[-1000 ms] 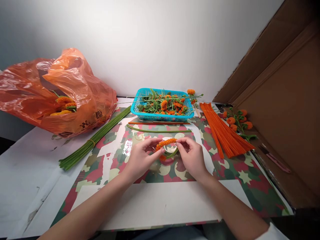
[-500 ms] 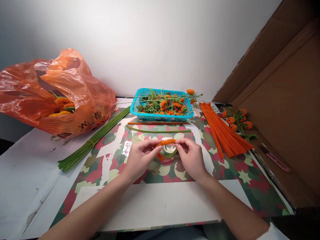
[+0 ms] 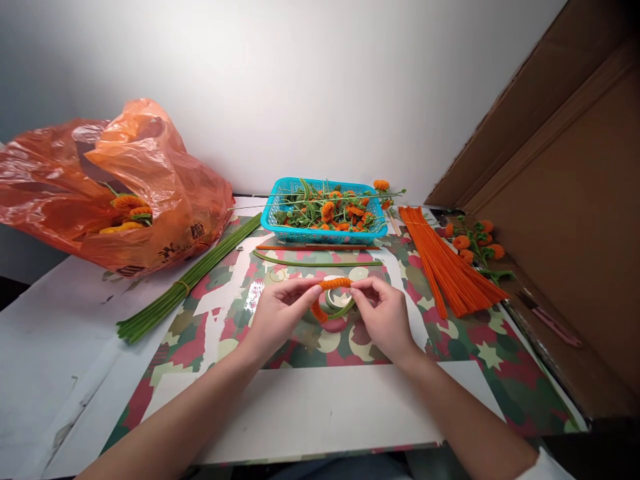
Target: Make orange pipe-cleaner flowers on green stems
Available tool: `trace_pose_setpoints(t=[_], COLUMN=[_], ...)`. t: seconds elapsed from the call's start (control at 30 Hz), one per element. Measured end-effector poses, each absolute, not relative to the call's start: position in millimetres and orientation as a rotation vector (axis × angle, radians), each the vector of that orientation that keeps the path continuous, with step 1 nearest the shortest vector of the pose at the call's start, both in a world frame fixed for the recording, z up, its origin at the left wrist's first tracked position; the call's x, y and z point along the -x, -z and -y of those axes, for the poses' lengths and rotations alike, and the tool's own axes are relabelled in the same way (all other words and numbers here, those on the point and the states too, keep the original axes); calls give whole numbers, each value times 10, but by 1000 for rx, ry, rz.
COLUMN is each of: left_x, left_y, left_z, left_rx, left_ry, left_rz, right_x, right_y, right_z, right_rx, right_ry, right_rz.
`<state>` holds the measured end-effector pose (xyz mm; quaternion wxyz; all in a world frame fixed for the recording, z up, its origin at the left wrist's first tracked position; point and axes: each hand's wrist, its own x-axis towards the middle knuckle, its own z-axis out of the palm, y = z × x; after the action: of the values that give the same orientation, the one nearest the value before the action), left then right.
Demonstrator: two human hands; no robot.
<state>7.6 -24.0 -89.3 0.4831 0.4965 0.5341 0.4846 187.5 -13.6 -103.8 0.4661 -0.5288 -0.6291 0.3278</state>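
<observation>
Between my two hands is an orange coiled pipe cleaner (image 3: 336, 283), bent into a loop above the table. A green pipe cleaner (image 3: 344, 311) continues from its lower end and curves toward my right hand. My left hand (image 3: 283, 313) pinches the upper left of the orange coil between thumb and fingers. With thumb and forefinger, my right hand (image 3: 384, 313) grips the coil's right end. A pale ring, perhaps a tape roll, shows through the loop. Just beyond my hands lie a loose green pipe cleaner (image 3: 315, 263) and thin orange ones (image 3: 280, 247).
A blue basket (image 3: 267, 220) of orange and green pipe-cleaner flowers stands at the back. To the left are an orange plastic bag (image 3: 165, 200) and a green pipe-cleaner bundle (image 3: 190, 280). At right lie an orange bundle (image 3: 445, 267), flowers (image 3: 463, 241) and a pink-handled cutter (image 3: 555, 323).
My left fingers have shifted slightly along the coil, and its lower left bend shows more. My right hand has hardly moved.
</observation>
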Motion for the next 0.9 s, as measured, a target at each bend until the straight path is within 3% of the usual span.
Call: trace_pose_setpoints(t=[0.2, 0.43, 0.9], left_x=[-36, -8, 115], left_y=[924, 868, 813], left_z=[204, 202, 134], left_rx=[-1182, -1139, -1033], left_ry=[-1171, -1130, -1099], left_rz=[-1352, -1400, -1369], right_x=[-1885, -1965, -1961], right_y=[1004, 900, 893], right_z=[130, 73, 63], right_rx=[1294, 1290, 1200], right_ry=[-899, -591, -1047], right_rz=[1473, 1615, 1526])
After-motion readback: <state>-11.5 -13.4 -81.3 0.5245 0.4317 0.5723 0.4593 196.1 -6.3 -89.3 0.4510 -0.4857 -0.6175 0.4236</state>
